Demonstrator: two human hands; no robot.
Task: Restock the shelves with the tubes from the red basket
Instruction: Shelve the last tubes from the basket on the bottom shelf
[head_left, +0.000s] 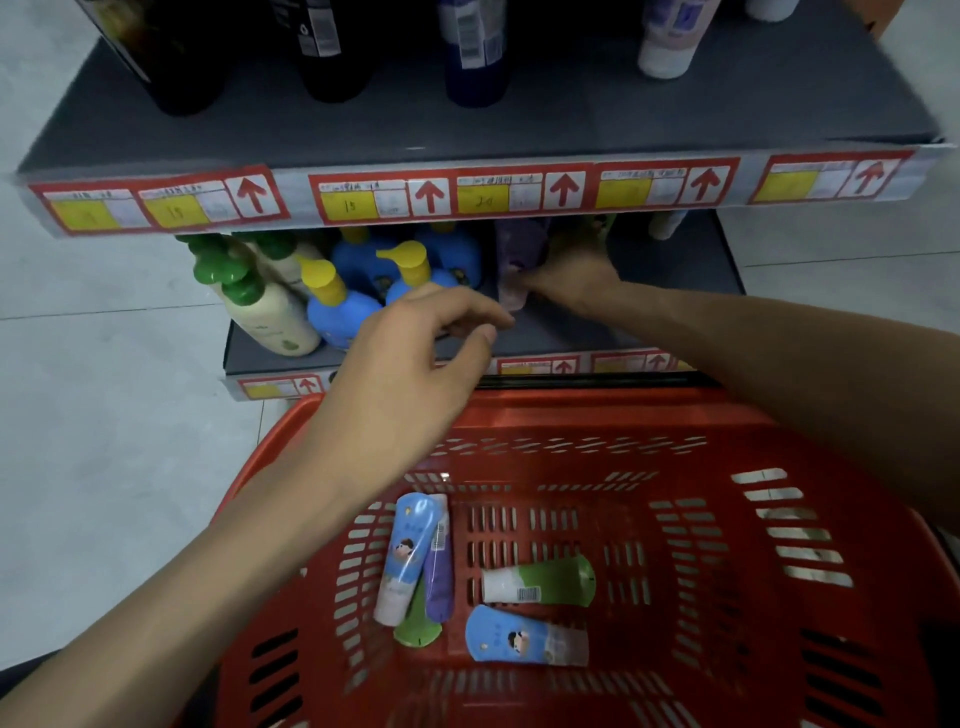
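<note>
Reaches right hand (571, 280) into lower shelf (675, 260), touching a purple tube (514, 293); grip impossible to tell. Hovers left hand (410, 364), relaxed and empty, over red basket (571, 410) holding more tubes (537, 581).

Pale grey floor tiles (104, 441) with thin dark joints flank the dark grey shelves (571, 119).

Dark bottles (332, 52) headless at the top edge, price labels (350, 205) illegible, right hand (571, 275) blurred at the fingers.
</note>
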